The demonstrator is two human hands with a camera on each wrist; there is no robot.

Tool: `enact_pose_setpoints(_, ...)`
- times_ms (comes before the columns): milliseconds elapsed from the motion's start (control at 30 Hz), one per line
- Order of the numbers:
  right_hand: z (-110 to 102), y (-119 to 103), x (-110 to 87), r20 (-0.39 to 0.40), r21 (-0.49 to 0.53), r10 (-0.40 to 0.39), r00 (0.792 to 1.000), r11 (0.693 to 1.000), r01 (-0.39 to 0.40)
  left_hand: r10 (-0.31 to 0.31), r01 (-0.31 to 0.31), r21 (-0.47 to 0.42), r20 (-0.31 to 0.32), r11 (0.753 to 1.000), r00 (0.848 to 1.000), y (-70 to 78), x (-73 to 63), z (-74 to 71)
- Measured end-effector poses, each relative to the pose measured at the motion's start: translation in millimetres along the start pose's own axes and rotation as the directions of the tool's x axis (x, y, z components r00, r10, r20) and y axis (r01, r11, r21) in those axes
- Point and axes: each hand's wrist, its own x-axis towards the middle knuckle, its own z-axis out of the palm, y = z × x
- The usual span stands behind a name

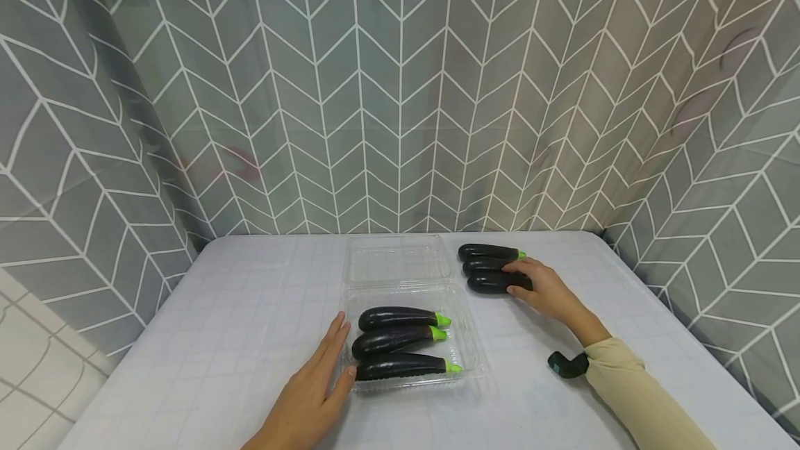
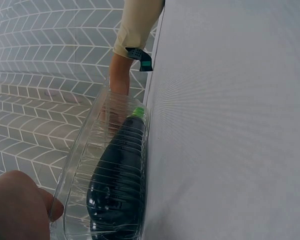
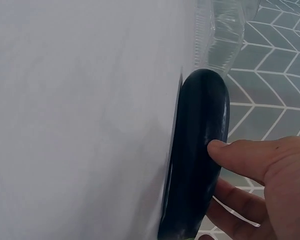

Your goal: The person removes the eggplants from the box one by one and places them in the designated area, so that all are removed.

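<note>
Three dark eggplants with green stem ends lie side by side in a clear plastic clamshell container (image 1: 465, 325), its lid (image 1: 398, 260) folded back flat behind it. My left hand (image 1: 310, 391) rests along the container's left side, fingers straight, with the thumb at its rim in the left wrist view. To the right of the lid, three more eggplants are lined up on the table. My right hand (image 1: 548, 290) grips the nearest eggplant (image 1: 494, 282), thumb on its near side and fingers over the far side. In the right wrist view that eggplant (image 3: 200, 135) lies close along the tabletop.
A white cloth covers the table (image 1: 250, 311). Behind the lined-up row's front eggplant are the middle eggplant (image 1: 481, 265) and the farthest eggplant (image 1: 487, 251). A dark wrist strap (image 1: 567, 364) sits by the right sleeve. Patterned grey curtains (image 1: 400, 103) enclose the back and sides.
</note>
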Motion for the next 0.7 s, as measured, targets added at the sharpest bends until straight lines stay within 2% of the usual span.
enact_pose_setpoints(300, -2, -12, 0.6, -0.009, 0.020, -0.011, 1.000, 1.000, 0.011, 0.007, -0.007, 0.000, -0.002, 1.000, 1.000, 0.1, -0.2, 0.0)
enact_pose_setpoints(700, -2, -47, 7.7, -0.093, 0.043, -0.134, 0.987, 0.989, 0.139, 0.013, -0.013, 0.007, -0.003, 1.000, 1.000, -0.4, -0.2, -0.2)
